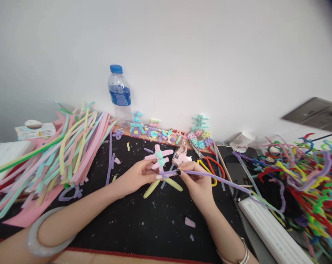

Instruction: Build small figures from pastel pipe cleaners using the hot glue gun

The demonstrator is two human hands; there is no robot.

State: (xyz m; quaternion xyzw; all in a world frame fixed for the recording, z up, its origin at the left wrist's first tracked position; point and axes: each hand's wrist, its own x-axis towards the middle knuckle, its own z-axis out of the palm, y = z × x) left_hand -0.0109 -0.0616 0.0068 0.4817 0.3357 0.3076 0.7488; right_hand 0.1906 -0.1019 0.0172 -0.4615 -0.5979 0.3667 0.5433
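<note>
My left hand [148,172] is closed on a pipe-cleaner flower [160,157] with pink petals, a light blue middle and pale yellow leaves pointing down. Between the thumb and fingers of my right hand [196,183] is a long purple pipe cleaner [218,178]. One end of it meets the base of the flower; the other runs off to the right. Just behind my hands lies a pink hot glue gun [180,154], close to scissors [212,167] with red and yellow handles.
Loose pastel pipe cleaners [80,143] heap at left, tangled bright ones [314,187] at right. A water bottle [119,95] stands by the wall near small finished pieces [154,134]. A phone [235,167], paper cup [242,141] and white power strip [270,231] sit right. Scraps dot the black mat [143,227].
</note>
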